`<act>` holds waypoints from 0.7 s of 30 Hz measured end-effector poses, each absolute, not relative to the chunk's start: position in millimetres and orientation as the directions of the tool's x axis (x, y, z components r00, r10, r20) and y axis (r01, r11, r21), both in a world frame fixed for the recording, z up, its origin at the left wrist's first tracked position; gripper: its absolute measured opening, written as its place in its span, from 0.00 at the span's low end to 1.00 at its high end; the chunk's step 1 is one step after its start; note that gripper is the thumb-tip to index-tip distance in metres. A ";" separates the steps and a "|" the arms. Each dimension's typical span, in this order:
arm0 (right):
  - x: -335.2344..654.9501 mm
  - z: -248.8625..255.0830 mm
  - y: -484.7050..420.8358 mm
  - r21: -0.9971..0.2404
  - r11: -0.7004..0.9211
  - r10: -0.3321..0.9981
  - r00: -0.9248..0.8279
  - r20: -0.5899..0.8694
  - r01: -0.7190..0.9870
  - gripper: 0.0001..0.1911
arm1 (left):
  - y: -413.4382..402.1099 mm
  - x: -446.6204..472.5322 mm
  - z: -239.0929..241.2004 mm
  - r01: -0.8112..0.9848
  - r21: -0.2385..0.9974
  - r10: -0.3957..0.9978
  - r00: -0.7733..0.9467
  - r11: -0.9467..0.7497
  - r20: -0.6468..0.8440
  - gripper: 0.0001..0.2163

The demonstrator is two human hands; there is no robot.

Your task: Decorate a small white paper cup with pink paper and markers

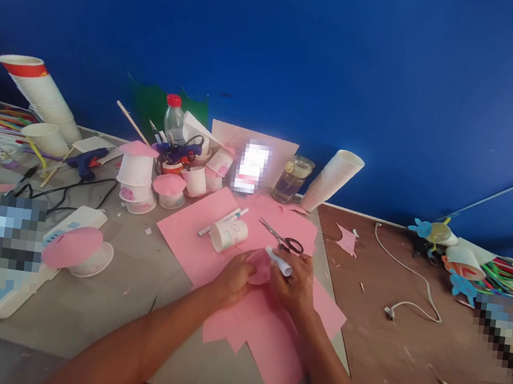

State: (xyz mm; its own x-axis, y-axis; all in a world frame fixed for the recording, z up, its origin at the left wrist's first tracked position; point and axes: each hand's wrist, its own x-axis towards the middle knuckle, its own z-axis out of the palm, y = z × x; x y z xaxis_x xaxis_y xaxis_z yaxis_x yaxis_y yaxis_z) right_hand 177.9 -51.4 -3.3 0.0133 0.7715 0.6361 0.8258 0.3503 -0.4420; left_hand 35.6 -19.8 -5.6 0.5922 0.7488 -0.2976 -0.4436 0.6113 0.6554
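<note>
My left hand (236,277) is closed on a small round pink paper piece (260,267), pinching its left side. My right hand (294,283) grips a white glue stick or marker (278,261) whose tip points up-left over that pink piece, and its fingers also touch the piece. Both hands rest above pink paper sheets (262,325) spread on the grey table (130,289). A white paper cup (229,234) lies on its side just beyond my left hand. Scissors (281,238) lie beyond my right hand, and a white pen (223,222) lies by the cup.
Pink-topped cups (135,170) stand at the back left, one more (81,251) on the near left. Cup stacks (45,95) (332,180), a water bottle (174,119), a glass jar (292,179) and a glue gun (88,161) line the back. A white cable (407,287) lies on the brown table at right.
</note>
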 end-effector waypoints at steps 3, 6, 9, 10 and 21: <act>183.5 -1.2 -54.5 -0.498 0.324 0.760 0.092 0.644 0.805 0.10 | -19.6 34.2 -4.8 -0.407 0.664 0.741 0.575 0.627 -0.348 0.23; 177.2 2.6 -58.3 -0.526 0.400 0.794 0.003 0.608 0.751 0.10 | -20.0 34.5 -4.5 -0.432 0.653 0.742 0.593 0.622 -0.314 0.19; 167.3 4.0 -58.1 -0.498 0.464 0.802 -0.109 0.587 0.732 0.09 | -20.3 35.9 -6.1 -0.483 0.633 0.753 0.606 0.605 -0.257 0.10; 165.5 3.6 -57.0 -0.486 0.470 0.799 -0.121 0.589 0.737 0.09 | -20.3 36.3 -6.9 -0.490 0.630 0.754 0.610 0.602 -0.246 0.10; 183.5 0.6 -55.4 -0.498 0.330 0.735 0.113 0.669 0.802 0.09 | -19.0 33.6 -2.6 -0.385 0.643 0.726 0.544 0.661 -0.420 0.30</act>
State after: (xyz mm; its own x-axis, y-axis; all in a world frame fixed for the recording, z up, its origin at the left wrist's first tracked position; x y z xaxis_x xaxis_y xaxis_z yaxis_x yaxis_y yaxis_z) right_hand 183.5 -55.4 0.6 0.1130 0.7349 0.6687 0.8019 0.3299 -0.4981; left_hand 33.6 -19.0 -2.6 0.5444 0.7259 -0.4202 -0.3853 0.6614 0.6435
